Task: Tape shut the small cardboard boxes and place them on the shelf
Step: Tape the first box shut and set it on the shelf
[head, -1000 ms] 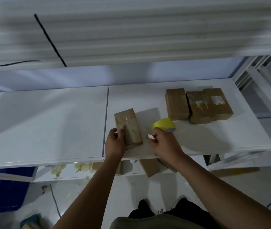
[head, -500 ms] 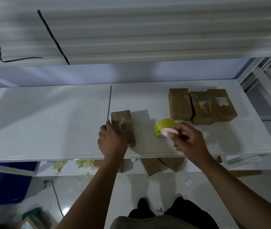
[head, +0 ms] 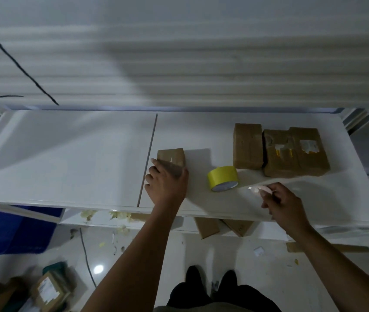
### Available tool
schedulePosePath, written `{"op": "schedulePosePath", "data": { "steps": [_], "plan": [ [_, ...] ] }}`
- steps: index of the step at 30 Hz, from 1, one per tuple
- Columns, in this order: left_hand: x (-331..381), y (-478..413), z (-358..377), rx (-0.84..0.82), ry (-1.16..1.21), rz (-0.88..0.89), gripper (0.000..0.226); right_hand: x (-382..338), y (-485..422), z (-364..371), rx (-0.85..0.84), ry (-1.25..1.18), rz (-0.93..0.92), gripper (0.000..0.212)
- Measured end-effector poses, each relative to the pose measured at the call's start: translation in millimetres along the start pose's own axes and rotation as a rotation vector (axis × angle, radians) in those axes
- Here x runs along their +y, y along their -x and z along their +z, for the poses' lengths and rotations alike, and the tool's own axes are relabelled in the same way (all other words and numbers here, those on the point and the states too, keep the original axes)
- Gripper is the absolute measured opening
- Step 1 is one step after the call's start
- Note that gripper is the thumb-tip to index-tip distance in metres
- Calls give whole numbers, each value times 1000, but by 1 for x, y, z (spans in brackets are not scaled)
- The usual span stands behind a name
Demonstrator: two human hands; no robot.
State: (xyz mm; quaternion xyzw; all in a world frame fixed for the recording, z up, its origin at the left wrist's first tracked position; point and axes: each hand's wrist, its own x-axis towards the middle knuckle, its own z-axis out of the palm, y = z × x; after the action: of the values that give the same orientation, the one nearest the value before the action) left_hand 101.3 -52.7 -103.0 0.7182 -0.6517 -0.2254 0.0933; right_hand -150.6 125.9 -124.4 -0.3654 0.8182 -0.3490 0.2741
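Pinching a pale scrap (head: 259, 190), perhaps tape, the right hand (head: 285, 204) has drawn away from the yellow tape roll (head: 223, 178) while the left hand (head: 166, 188) grips the small cardboard box (head: 171, 157) on the shelf (head: 66, 158), seemingly ready for sealing.

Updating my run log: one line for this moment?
left hand: grips small box | right hand: pinches pale item | yellow tape roll: on shelf, untouched

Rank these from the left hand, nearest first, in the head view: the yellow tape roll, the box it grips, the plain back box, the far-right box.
1. gripped box: under the left hand, touching it.
2. yellow tape roll: just to the hand's right.
3. plain back box: farther right and back, left end of the row.
4. far-right box: right end of that row.
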Motion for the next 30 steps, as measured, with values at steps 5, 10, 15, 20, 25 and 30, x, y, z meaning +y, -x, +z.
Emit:
{"op": "schedulePosePath", "data": {
  "steps": [5,10,15,20,25,30],
  "plan": [
    [-6,1,-5,-41,110,18,122,1,-21,2,-19,100,93,22],
    [-19,-1,-13,-220,188,34,145,-4,-15,1,87,134,123,28],
    [-35,9,-37,-232,445,49,120,-53,34,24,339,-59,-163,18],
    [-46,30,-62,-155,512,243,129,-142,63,87,107,-401,-90,25],
    [-55,40,-83,-88,542,354,132,-202,67,130,-174,-794,268,48],
    [-69,41,-99,-327,770,291,125,-214,83,150,-138,-955,239,58]
  ]
}}
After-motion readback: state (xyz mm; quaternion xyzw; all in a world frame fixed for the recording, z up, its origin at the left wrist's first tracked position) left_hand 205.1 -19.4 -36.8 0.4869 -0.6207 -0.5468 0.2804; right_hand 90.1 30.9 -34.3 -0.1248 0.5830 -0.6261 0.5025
